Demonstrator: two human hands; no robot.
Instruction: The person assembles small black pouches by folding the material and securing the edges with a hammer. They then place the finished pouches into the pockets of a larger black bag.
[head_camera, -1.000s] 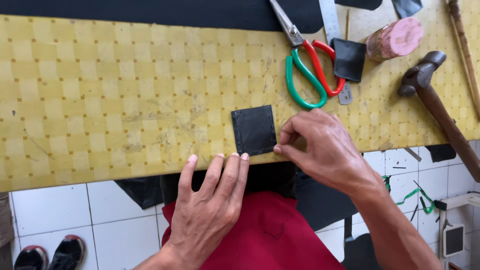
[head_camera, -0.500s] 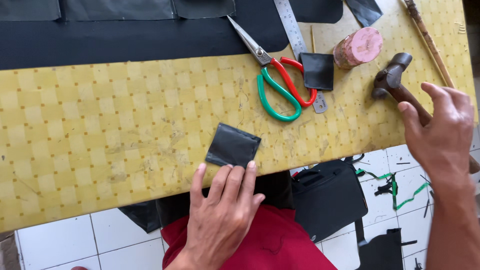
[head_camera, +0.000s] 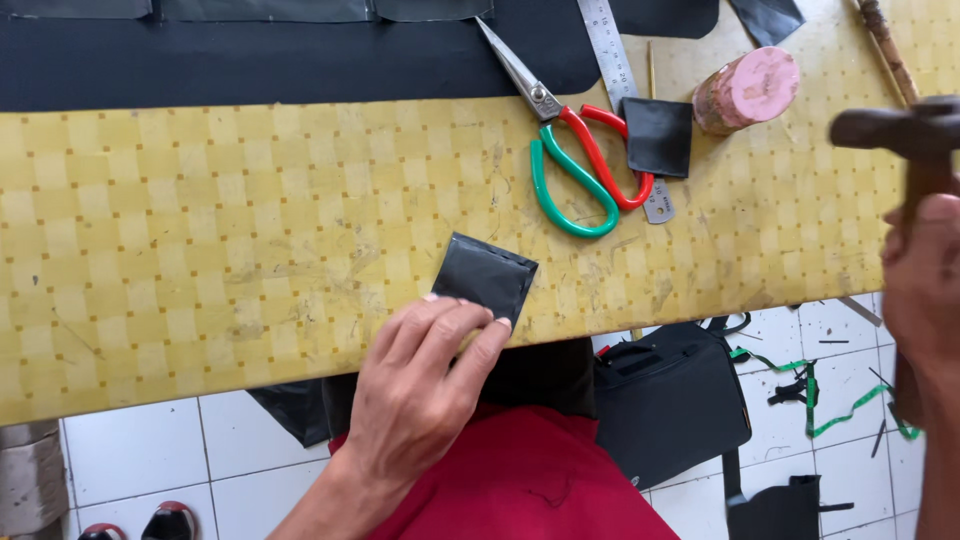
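Fingertips (head_camera: 470, 325) of my left hand (head_camera: 420, 390) are pressing flat and together on the near edge of the small black leather square (head_camera: 487, 277) on the yellow checked mat (head_camera: 200, 250), while my right hand (head_camera: 925, 290) is gripping the hammer (head_camera: 900, 130), raised right of the square. Pounding looks to be the step, calling for a square blow clear of my fingertips; beyond the square, red-and-green scissors (head_camera: 575, 160) and a pink-topped roll (head_camera: 750, 88) are lying, labels too small to tell.

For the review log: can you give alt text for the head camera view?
The left hand presses its fingertips on a small black square piece at the near edge of a yellow checked table, while the right hand holds a hammer raised. Red-and-green scissors, a steel ruler and a pink-ended block lie beyond.
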